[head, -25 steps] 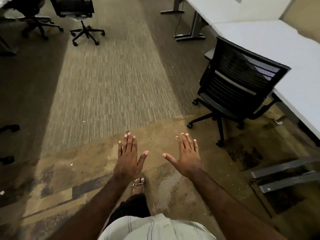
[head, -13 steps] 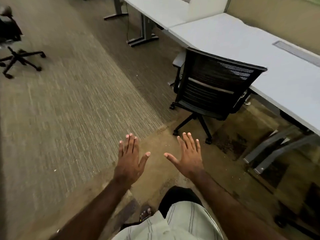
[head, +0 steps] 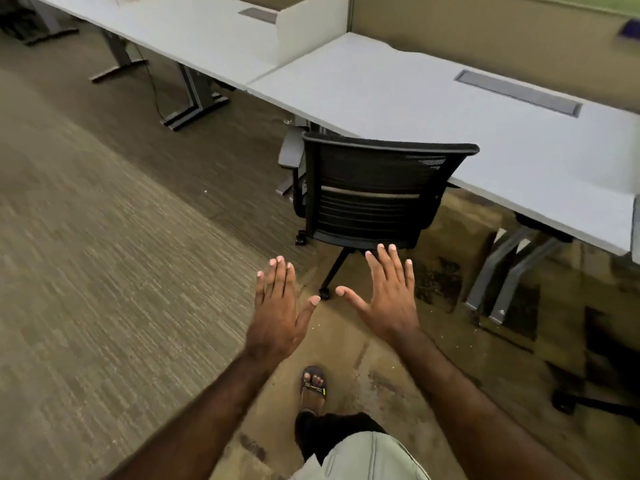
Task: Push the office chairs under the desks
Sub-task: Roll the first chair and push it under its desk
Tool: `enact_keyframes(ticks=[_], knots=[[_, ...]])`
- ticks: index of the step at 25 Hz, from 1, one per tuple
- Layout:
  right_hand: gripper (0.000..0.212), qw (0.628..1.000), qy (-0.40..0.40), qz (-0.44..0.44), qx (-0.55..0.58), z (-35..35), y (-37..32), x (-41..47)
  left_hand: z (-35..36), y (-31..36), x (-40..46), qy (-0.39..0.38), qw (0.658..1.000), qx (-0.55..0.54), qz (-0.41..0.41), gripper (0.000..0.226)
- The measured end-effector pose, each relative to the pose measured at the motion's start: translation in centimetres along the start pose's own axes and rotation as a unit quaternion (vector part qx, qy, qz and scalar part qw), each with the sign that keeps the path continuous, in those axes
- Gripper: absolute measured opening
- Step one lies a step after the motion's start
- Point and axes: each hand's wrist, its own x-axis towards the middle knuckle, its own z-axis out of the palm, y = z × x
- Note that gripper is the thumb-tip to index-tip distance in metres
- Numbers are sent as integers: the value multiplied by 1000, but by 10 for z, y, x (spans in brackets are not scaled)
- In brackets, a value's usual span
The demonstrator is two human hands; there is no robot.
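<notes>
Closer than a moment before, the black mesh-backed office chair (head: 372, 199) now stood right ahead of the person, who had stepped toward it. Two long pale grey laminate desks (head: 398, 98) ran end to end over ribbed brown carpet (head: 104, 254) on angled grey metal legs (head: 502, 271). That one chair sat with its seat partly under the nearer desk's edge, its slatted back facing out. Both hands were raised flat and empty, fingers spread: the left hand (head: 277, 313) clear of everything, the right hand (head: 389, 299) with fingertips reaching the chair's lower back, though contact was unclear. One sandalled foot (head: 313, 386) stood below.
</notes>
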Motion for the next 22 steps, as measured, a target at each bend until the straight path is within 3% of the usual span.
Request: enact_keyframes(ticks=[6,11,18,22], knots=[[106,994,61,86,-4,-25,15,101,-32,11,145,61,991,-4,119,90],[107,988,117,96,-27,-54,22,163,-57,25,243,81,982,8,171,92],[112,985,77,135,-80,-91,41,228,-73,18,331,-3,983,67,169,108],[113,977,41,172,-120,-99,55,251,-64,3,333,-18,976,64,205,101]])
